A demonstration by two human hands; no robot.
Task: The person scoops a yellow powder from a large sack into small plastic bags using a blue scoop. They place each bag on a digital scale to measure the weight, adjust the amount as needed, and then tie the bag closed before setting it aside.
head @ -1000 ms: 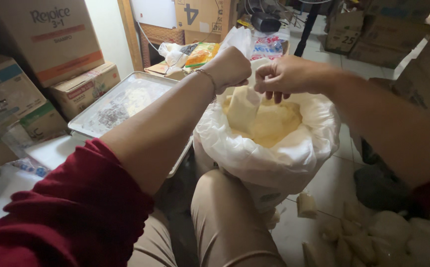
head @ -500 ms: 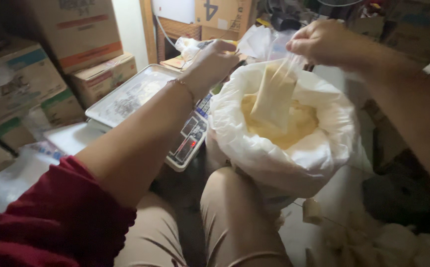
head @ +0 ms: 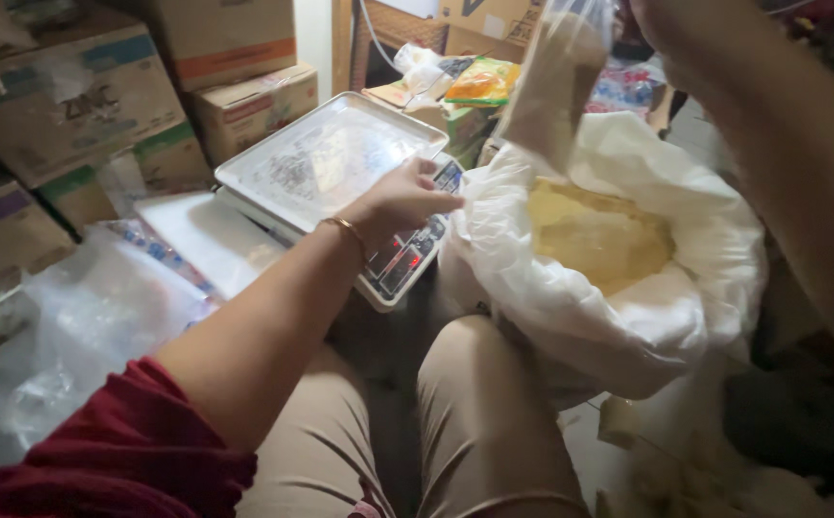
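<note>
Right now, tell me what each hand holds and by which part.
The right hand holds a clear bag by its top. The left hand holds nothing; it rests on the scale.

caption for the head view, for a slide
Left hand on the scale; right hand lifts a small bag over the sack.

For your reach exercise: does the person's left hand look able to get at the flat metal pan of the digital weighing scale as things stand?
Probably yes. The left hand already rests at the edge of the flat metal pan of the scale, nothing lies on the pan, and the white sack of yellow powder sits off to the side.
</note>
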